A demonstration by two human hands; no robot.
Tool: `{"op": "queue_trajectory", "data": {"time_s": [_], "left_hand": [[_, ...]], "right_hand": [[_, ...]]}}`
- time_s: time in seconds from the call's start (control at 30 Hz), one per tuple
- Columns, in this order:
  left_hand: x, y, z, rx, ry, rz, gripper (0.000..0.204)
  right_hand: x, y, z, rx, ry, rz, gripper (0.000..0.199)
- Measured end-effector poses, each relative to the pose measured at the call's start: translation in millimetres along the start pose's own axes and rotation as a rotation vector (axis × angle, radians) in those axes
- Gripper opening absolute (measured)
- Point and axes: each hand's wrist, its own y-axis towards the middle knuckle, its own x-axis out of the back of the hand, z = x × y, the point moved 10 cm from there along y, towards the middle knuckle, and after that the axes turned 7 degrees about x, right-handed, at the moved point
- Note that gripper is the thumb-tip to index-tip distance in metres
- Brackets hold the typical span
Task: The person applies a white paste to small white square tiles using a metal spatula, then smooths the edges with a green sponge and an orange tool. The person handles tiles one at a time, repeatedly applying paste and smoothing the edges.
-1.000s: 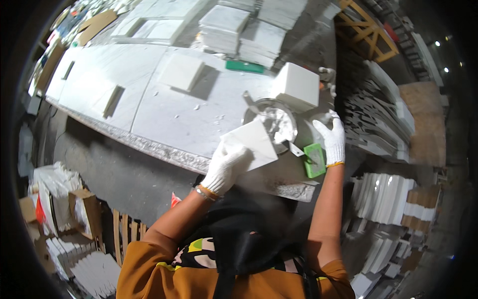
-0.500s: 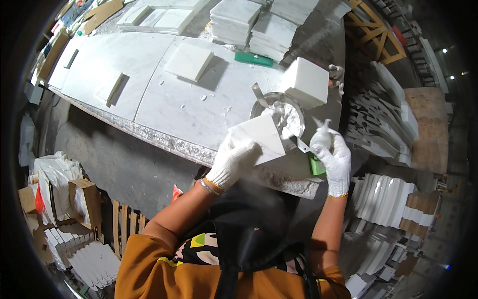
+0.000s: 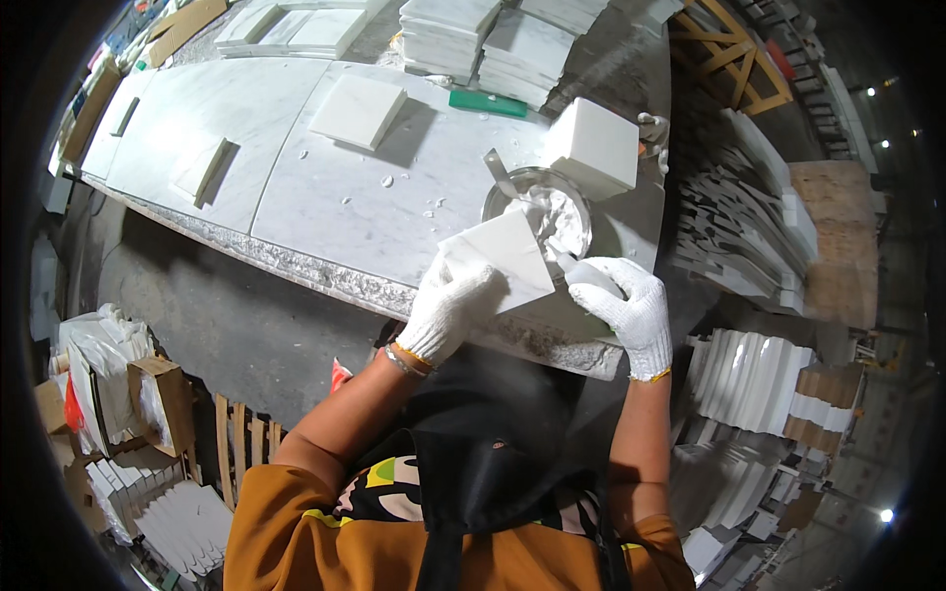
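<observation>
My left hand (image 3: pixel 451 300), in a white knitted glove, grips a square white marble tile (image 3: pixel 505 258) by its near left corner. The tile is raised in front of a metal bowl (image 3: pixel 589 209) and covers part of its rim. White paste (image 3: pixel 560 222) fills the bowl, and a flat metal spatula (image 3: pixel 500 173) leans out on its far left side. My gloved right hand (image 3: pixel 636 303) is closed around a small white squeeze bottle (image 3: pixel 597 276). The bottle lies tilted, its tip toward the tile's right edge; whether they touch, I cannot tell.
A white block stack (image 3: pixel 597 148) stands behind the bowl. Farther back are a green block (image 3: pixel 488 102) and stacked marble tiles (image 3: pixel 448 34). Another tile (image 3: pixel 359 110) rests on the marble-topped table (image 3: pixel 325 212), near scattered paste drops. Stone strips (image 3: pixel 754 379) are piled at the right.
My right hand has turned the squeeze bottle from upright to tilted and brought it left toward the tile. The left hand keeps its hold on the tile. The whole view has shifted slightly.
</observation>
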Motion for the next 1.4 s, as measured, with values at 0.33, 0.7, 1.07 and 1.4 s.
{"op": "queue_trajectory", "data": {"time_s": [0.33, 0.7, 1.07, 1.4], "left_hand": [[-55, -25, -17, 0.1, -0.089, 0.024, 0.041], [-53, -23, -18, 0.069, -0.112, 0.033, 0.042], [-34, -15, -7, 0.089, -0.207, -0.021, 0.042], [-54, -22, -18, 0.044, -0.104, 0.034, 0.045]], "right_hand": [[-3, 3, -4, -0.021, -0.045, 0.033, 0.029], [-2, 5, 0, 0.005, -0.08, 0.042, 0.03], [-2, 5, -1, -0.014, -0.109, 0.048, 0.031], [-2, 7, 1, -0.014, -0.111, 0.053, 0.03]]}}
